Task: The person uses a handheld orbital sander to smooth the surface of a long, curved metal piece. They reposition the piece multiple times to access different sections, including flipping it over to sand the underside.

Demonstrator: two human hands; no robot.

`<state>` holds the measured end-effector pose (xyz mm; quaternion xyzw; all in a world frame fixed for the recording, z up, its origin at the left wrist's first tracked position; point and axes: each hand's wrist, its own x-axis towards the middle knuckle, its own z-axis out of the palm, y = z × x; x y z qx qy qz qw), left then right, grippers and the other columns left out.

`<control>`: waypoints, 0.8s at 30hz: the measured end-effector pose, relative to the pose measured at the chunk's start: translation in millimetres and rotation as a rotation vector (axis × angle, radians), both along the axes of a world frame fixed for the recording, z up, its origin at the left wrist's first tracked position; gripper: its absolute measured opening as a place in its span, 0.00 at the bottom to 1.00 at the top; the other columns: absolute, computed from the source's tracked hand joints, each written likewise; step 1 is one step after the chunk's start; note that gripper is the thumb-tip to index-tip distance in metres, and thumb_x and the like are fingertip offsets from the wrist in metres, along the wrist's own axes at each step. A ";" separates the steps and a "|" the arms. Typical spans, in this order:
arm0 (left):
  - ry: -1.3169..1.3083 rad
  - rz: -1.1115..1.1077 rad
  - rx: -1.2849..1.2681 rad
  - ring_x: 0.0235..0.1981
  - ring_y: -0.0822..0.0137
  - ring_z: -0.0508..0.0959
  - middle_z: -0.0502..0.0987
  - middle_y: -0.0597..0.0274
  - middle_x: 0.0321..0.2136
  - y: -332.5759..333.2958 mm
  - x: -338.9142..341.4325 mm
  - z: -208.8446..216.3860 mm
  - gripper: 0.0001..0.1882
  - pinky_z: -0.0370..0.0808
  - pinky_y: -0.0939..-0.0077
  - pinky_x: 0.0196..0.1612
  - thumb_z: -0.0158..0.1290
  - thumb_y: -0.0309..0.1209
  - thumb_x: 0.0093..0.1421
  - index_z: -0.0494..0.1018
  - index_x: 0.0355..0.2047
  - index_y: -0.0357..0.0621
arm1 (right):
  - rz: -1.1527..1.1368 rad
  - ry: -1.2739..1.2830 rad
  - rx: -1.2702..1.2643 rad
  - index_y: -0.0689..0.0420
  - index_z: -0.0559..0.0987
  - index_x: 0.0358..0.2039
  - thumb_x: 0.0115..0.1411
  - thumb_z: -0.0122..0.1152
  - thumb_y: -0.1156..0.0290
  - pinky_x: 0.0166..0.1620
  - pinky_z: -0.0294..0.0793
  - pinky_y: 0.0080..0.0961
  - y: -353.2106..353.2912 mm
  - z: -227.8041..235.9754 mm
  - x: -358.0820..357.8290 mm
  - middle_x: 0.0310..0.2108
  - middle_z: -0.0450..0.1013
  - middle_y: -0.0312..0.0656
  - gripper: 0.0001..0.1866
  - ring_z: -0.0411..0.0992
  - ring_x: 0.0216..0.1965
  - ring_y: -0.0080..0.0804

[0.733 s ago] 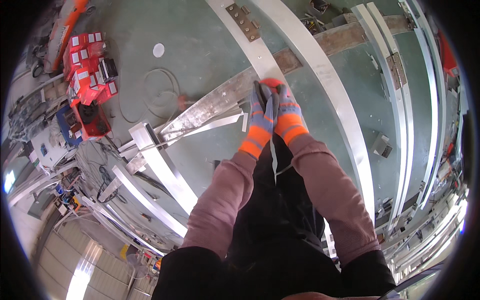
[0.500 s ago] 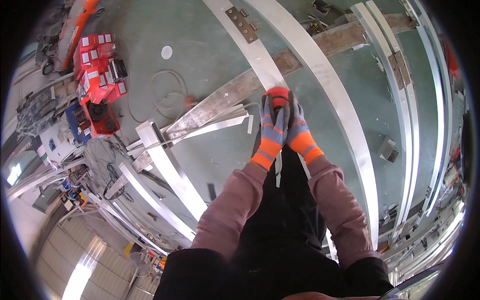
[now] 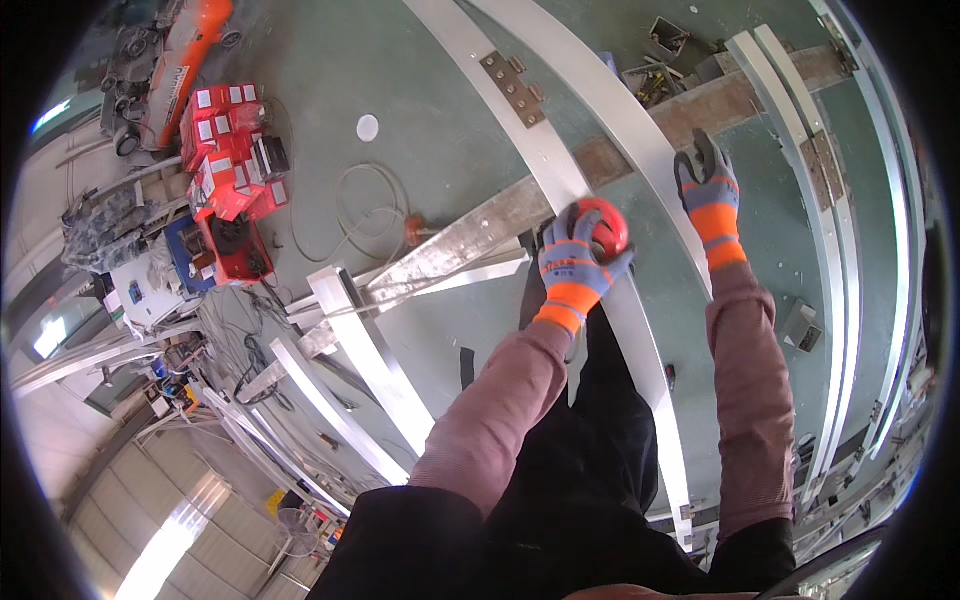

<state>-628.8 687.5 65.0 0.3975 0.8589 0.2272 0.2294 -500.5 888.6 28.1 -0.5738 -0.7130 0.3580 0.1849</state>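
My left hand [image 3: 578, 265], in a grey glove with an orange cuff, wraps its fingers round a red, round-topped hand tool [image 3: 610, 228]. That tool rests on a long silver metal bar [image 3: 545, 155]; its underside is hidden, so its exact kind is unclear. A metal hinge [image 3: 513, 90] is fixed to the same bar farther away. My right hand [image 3: 710, 190], gloved alike, is held apart from the tool, fingers spread and nothing visible in them. It hovers by the right edge of a second silver bar [image 3: 640, 130].
A rusty flat beam [image 3: 470, 230] lies crosswise under the bars. More bars stand right, one pair bearing a hinge [image 3: 822, 170]. Left are red boxes [image 3: 222, 150], a red crate [image 3: 240, 255], a coiled cable [image 3: 370, 200] and cut metal profiles [image 3: 375, 365]. My legs straddle near the first bar.
Both hands were on the red tool. My right hand has let go and moved right, opening its fingers; my left hand still holds the tool. The view has shifted slightly.
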 end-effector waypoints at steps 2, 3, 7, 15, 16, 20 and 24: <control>0.008 -0.008 0.007 0.55 0.39 0.70 0.68 0.44 0.57 -6.5 -5.6 -0.4 0.34 0.71 0.48 0.57 0.70 0.44 0.46 0.71 0.53 0.54 | 0.029 -0.195 0.187 0.48 0.73 0.62 0.57 0.66 0.54 0.59 0.71 0.40 25.1 -12.4 -35.0 0.55 0.74 0.51 0.33 0.71 0.57 0.50; 0.007 -0.013 0.012 0.54 0.39 0.70 0.68 0.44 0.57 -8.0 -7.6 -3.2 0.34 0.71 0.48 0.57 0.70 0.43 0.46 0.71 0.53 0.54 | -0.024 -0.236 0.142 0.48 0.72 0.63 0.58 0.65 0.52 0.60 0.70 0.41 33.2 -17.8 -50.2 0.56 0.73 0.52 0.33 0.70 0.58 0.51; -0.084 0.123 0.033 0.52 0.41 0.70 0.72 0.47 0.49 6.3 -62.3 -16.6 0.27 0.73 0.48 0.52 0.68 0.42 0.47 0.73 0.47 0.51 | -0.161 -0.345 -0.058 0.46 0.72 0.63 0.60 0.58 0.45 0.60 0.70 0.42 49.0 -56.7 -93.4 0.57 0.72 0.50 0.33 0.70 0.59 0.51; 0.109 0.153 0.229 0.39 0.54 0.76 0.75 0.56 0.35 121.1 -271.4 -26.8 0.23 0.75 0.60 0.44 0.70 0.41 0.45 0.76 0.39 0.46 | -0.080 -0.535 -0.004 0.43 0.76 0.57 0.63 0.54 0.48 0.58 0.72 0.41 32.1 -64.7 -117.0 0.56 0.74 0.45 0.25 0.73 0.55 0.49; 0.179 0.112 0.164 0.40 0.55 0.77 0.75 0.57 0.36 136.0 -288.8 -22.6 0.23 0.75 0.61 0.44 0.69 0.42 0.46 0.76 0.39 0.46 | -0.079 -0.546 -0.018 0.44 0.76 0.57 0.63 0.53 0.48 0.57 0.73 0.41 31.0 -62.1 -119.5 0.55 0.75 0.45 0.25 0.73 0.55 0.49; 0.082 0.135 0.064 0.43 0.54 0.77 0.76 0.58 0.39 201.8 -341.4 -22.0 0.22 0.76 0.60 0.48 0.68 0.44 0.47 0.77 0.39 0.50 | -0.065 -0.582 -0.044 0.44 0.76 0.58 0.63 0.54 0.49 0.55 0.74 0.42 31.3 -56.8 -119.9 0.52 0.76 0.45 0.25 0.74 0.53 0.50; 0.096 0.176 -0.001 0.44 0.55 0.77 0.76 0.58 0.42 233.6 -388.7 -24.2 0.22 0.76 0.59 0.49 0.68 0.45 0.47 0.77 0.39 0.50 | -0.069 -0.554 -0.057 0.44 0.77 0.56 0.62 0.56 0.50 0.54 0.75 0.42 29.3 -52.7 -123.8 0.51 0.77 0.46 0.24 0.75 0.51 0.51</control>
